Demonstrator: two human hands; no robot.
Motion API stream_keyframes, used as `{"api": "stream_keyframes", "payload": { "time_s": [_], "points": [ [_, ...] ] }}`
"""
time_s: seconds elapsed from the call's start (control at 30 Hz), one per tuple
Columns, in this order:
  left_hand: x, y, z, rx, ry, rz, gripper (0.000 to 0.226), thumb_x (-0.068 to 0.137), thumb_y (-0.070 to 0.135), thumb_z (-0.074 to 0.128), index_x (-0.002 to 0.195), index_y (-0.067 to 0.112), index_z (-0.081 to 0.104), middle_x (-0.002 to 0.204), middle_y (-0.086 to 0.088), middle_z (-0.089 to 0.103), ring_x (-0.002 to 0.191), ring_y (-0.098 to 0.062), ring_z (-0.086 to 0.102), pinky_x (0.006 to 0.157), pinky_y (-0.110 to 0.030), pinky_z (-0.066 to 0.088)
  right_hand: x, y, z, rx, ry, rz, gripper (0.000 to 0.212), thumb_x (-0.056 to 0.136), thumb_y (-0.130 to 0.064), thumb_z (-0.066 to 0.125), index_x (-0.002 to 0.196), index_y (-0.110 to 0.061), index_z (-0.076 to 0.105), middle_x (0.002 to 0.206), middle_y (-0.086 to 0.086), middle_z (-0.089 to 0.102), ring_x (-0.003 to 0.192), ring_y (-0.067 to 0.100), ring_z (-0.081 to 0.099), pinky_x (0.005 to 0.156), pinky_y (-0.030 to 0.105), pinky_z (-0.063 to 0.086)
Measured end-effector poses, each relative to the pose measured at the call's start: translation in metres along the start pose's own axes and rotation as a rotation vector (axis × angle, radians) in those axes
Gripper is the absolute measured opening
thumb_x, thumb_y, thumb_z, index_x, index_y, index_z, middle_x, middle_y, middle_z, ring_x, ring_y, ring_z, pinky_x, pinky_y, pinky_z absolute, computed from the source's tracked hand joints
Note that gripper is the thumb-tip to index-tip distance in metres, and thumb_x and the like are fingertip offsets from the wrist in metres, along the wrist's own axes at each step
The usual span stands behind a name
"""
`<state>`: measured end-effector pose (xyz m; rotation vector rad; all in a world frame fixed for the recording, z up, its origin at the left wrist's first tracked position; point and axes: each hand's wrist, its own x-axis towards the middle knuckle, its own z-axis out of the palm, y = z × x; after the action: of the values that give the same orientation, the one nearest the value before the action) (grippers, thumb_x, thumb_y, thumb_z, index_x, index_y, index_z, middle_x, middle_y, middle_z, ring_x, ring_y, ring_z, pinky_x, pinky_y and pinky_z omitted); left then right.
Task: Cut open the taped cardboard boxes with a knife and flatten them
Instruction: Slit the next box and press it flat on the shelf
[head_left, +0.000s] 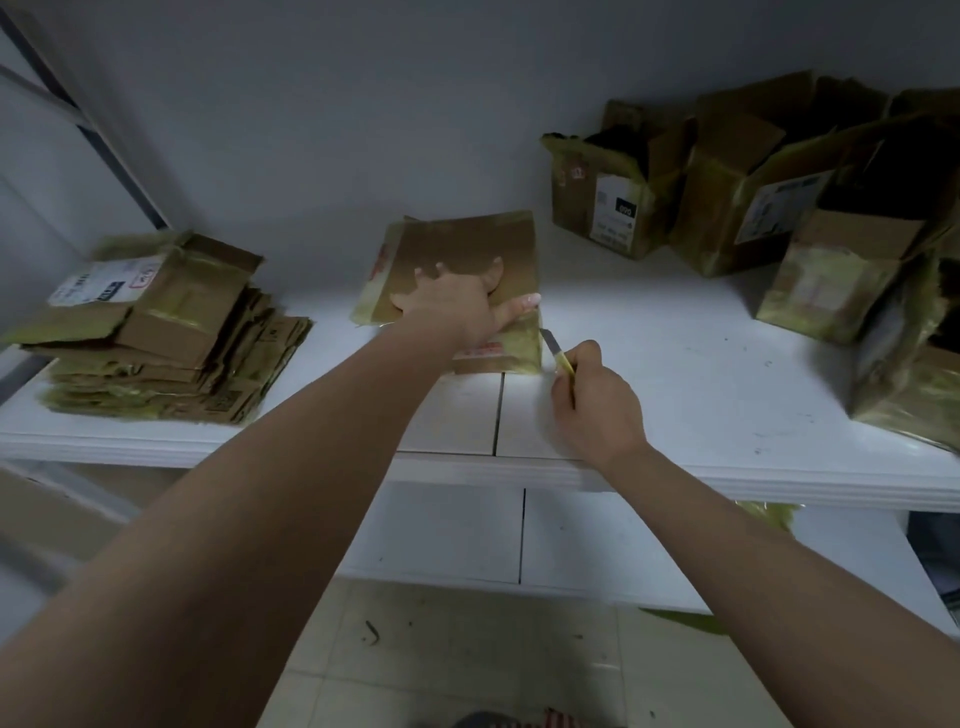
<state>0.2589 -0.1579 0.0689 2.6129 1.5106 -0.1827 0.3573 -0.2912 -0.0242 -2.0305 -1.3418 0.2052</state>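
Observation:
A small brown cardboard box (467, 244) wrapped in yellowish tape lies in the middle of the white table (675, 364). My left hand (457, 301) presses flat on its top with the fingers spread. My right hand (592, 400) grips a yellow-handled knife (558, 353); the blade tip touches the box's near right corner.
A stack of flattened boxes (156, 338) lies at the left of the table. Several upright, partly opened taped boxes (779, 197) crowd the back right. A wall runs behind the table. Tiled floor with scraps shows below the table's front edge.

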Motion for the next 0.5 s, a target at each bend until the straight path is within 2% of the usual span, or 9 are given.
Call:
{"api": "stream_keyframes", "payload": {
  "time_s": [0.2, 0.3, 0.4, 0.5],
  "points": [
    [0.002, -0.001, 0.0, 0.006, -0.005, 0.01, 0.087, 0.074, 0.088, 0.014, 0.15, 0.048, 0.002, 0.16, -0.019, 0.009, 0.146, -0.045, 0.0, 0.11, -0.068, 0.016, 0.002, -0.004, 0.006, -0.091, 0.038, -0.018, 0.009, 0.097, -0.017, 0.035, 0.094, -0.014, 0.027, 0.057, -0.006, 0.039, 0.055, 0.029, 0.046, 0.053, 0.033, 0.031],
    [0.007, -0.005, 0.003, 0.003, -0.01, 0.045, 0.092, 0.071, 0.09, 0.012, 0.15, 0.047, 0.002, 0.159, -0.02, 0.013, 0.146, -0.045, 0.0, 0.11, -0.07, 0.014, 0.004, -0.003, 0.013, -0.205, -0.023, 0.024, 0.013, 0.096, -0.016, 0.035, 0.094, -0.014, 0.022, 0.058, -0.004, 0.04, 0.055, 0.028, 0.048, 0.05, 0.031, 0.029],
    [0.008, -0.005, 0.004, -0.002, -0.009, 0.047, 0.087, 0.075, 0.088, 0.016, 0.15, 0.046, 0.003, 0.159, -0.022, 0.01, 0.145, -0.046, -0.002, 0.109, -0.071, 0.013, 0.003, -0.002, 0.019, -0.297, -0.093, 0.063, 0.018, 0.094, -0.01, 0.037, 0.094, -0.013, 0.019, 0.063, -0.001, 0.044, 0.057, 0.029, 0.05, 0.048, 0.03, 0.026],
    [0.007, -0.004, 0.003, -0.024, 0.001, 0.037, 0.085, 0.077, 0.086, 0.019, 0.15, 0.046, 0.004, 0.159, -0.023, 0.007, 0.145, -0.046, -0.003, 0.109, -0.071, 0.013, 0.004, -0.002, 0.019, -0.323, -0.113, 0.061, 0.014, 0.093, -0.008, 0.036, 0.102, -0.011, 0.026, 0.072, 0.001, 0.048, 0.058, 0.028, 0.045, 0.053, 0.03, 0.029]
  ]
}}
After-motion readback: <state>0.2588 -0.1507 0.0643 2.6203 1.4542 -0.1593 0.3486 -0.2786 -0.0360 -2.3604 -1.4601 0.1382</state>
